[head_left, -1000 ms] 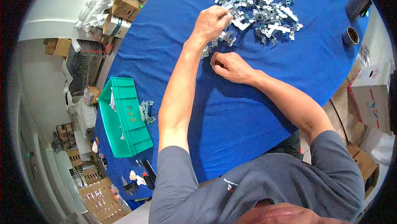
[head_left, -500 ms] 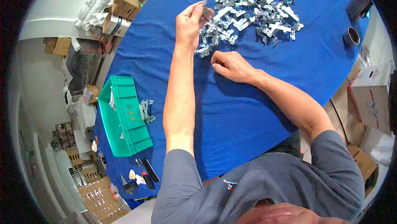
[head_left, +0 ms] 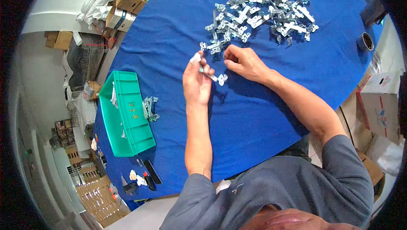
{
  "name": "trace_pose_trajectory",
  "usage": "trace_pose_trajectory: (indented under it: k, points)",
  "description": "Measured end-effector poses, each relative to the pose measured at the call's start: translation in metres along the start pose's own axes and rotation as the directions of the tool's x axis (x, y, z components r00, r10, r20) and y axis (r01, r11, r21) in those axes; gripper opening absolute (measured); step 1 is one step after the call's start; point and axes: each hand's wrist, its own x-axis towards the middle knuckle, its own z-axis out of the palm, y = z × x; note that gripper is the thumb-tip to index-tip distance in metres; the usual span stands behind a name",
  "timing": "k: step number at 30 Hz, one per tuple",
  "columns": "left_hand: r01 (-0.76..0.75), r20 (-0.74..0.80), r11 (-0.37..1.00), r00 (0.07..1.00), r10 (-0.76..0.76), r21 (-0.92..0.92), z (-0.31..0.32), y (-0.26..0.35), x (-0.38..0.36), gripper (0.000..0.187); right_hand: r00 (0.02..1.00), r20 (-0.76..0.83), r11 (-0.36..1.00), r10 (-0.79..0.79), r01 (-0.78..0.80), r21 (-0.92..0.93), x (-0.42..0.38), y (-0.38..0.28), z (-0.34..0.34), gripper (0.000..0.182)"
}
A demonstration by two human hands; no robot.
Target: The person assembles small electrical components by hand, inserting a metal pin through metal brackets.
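Observation:
My left hand (head_left: pixel 197 83) is turned palm up, with its fingers closed on a small silvery metal bracket (head_left: pixel 222 79). One flat end of the bracket shows at the fingertips, and its holed end sticks out to the right over the blue cloth. My right hand (head_left: pixel 245 63) is just right of it, fingers curled and thumb against them; whatever they hold, if anything, is hidden. Just beyond both hands lies a loose pile of similar metal brackets (head_left: pixel 242 15).
A green plastic bin (head_left: pixel 142 138) stands at the left on the blue cloth (head_left: pixel 165 30), with several metal parts (head_left: pixel 149 109) beside it. A black-handled tool (head_left: pixel 149 182) and a dark bar (head_left: pixel 153 172) lie nearer me. A dark cup (head_left: pixel 365 42) is at the right edge.
My left hand has come back toward me from the pile and turned palm up, with the bracket now plainly visible. My right hand has shifted slightly right in the view, still curled.

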Motion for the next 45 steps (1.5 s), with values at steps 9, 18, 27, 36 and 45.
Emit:
trace_pose_trajectory:
  k: [9, 18, 27, 36, 45]
  points:
    - [-0.064, -0.184, 0.962, 0.976, 0.116, 0.266, 0.000, -0.031, -0.032, 0.033, 0.998, -0.039, 0.998, 0.048, -0.046, 0.046, 0.000, -0.007, -0.002, 0.018]
    - [-0.082, -0.166, 0.970, 0.978, 0.122, 0.229, -0.005, -0.041, -0.030, 0.032, 0.996, -0.037, 0.968, 0.087, -0.075, 0.239, -0.005, -0.003, 0.013, 0.015]
    - [-0.097, -0.151, 0.973, 0.980, 0.130, 0.212, 0.000, -0.039, -0.034, 0.029, 0.998, -0.034, 0.979, 0.044, -0.037, 0.200, -0.006, -0.003, 0.012, 0.014]
    - [-0.120, -0.148, 0.951, 0.975, 0.167, 0.284, 0.000, -0.042, -0.032, 0.028, 0.998, -0.062, 0.996, 0.026, -0.021, 0.083, -0.007, -0.008, 0.010, 0.015]
    - [-0.132, -0.167, 0.960, 0.970, 0.177, 0.248, -0.004, -0.042, -0.031, 0.025, 0.987, -0.003, 0.961, -0.159, 0.154, -0.231, -0.009, -0.019, 0.007, 0.013]
